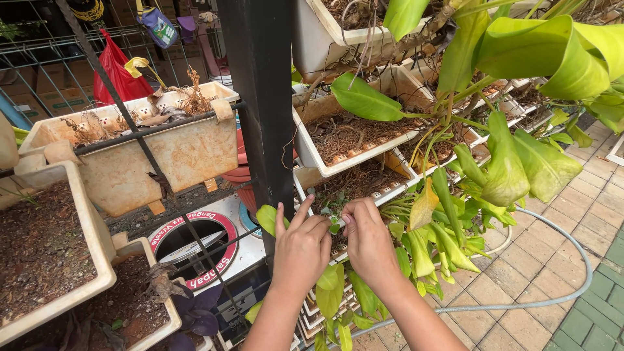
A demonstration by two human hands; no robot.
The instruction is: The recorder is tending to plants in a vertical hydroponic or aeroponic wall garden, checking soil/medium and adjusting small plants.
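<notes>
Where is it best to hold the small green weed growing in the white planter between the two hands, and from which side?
Probably low on the small green weed, by its stems near the soil, pinched from above. The white planter is open upward, and the left hand and right hand flank it.

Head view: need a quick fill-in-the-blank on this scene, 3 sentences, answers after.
1. The left hand and right hand meet at a small green sprig in a ____ planter.
2. The post beside the left hand is ____ in colour.
3. A grey hose curves over the ____ paving.

Answers: white; black; brick
</notes>
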